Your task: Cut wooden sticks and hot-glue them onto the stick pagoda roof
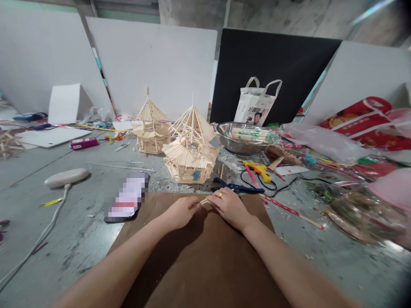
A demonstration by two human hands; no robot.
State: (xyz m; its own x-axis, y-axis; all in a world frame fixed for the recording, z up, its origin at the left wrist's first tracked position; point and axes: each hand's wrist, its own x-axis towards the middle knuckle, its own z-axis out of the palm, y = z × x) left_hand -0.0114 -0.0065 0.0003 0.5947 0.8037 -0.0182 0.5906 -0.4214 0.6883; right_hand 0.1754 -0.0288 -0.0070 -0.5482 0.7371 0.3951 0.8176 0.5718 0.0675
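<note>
Between my two hands lie short pale wooden sticks (204, 201) above a brown sheet (195, 256). My left hand (183, 211) pinches their left end with thumb and fingers. On the other end, my right hand (229, 207), with a ring on one finger, is closed over the sticks. How many sticks there are is hard to make out. Just beyond my hands stands a pavilion model (192, 154) built of thin wooden sticks, with a small blue piece on its front. A second stick pavilion (150, 128) stands behind it to the left. Blue-handled pliers (239, 187) lie beyond my right hand.
A yellow glue gun (258, 170) with a black cord lies at the right, before a metal bowl (240, 145) of sticks. A phone (128, 196) lies left of the sheet, near a white corded device (67, 177). Plastic bags (327, 143) and a pink-topped object (390, 190) crowd the right.
</note>
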